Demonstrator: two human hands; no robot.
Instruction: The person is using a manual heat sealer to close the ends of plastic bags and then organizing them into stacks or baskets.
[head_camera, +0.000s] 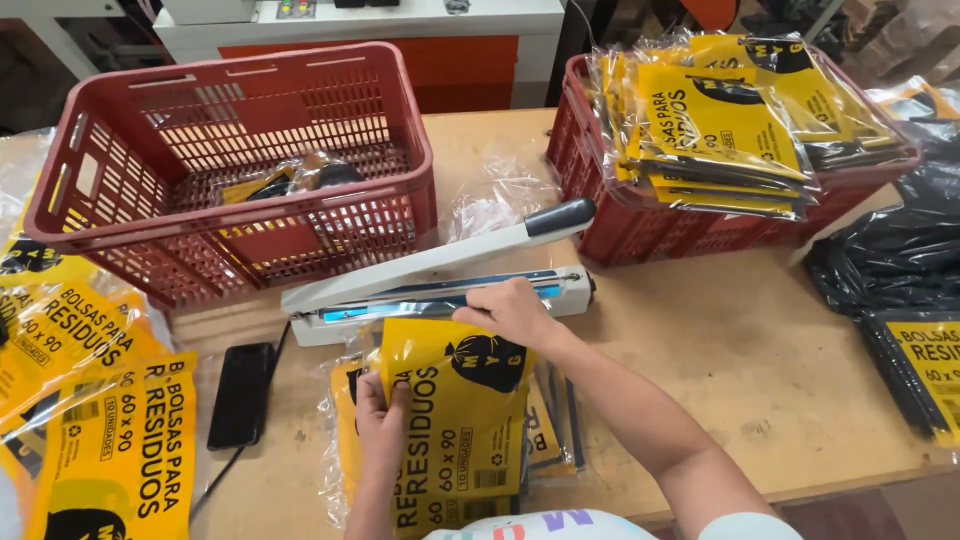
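Feeding yellow bag packet (455, 400) mouth flat under open heat sealer (440, 280), right hand (510, 312) pinching top edge, left hand (382, 420) gripping side.

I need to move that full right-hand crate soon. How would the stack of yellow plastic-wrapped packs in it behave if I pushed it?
The stack of glossy yellow plastic-wrapped packs rises above the rim of the red slatted plastic crate and overhangs its front, so a push would probably slide the top ones off. The shiny film looks slippery, and the packs sag at the edges, so they are likely floppy.
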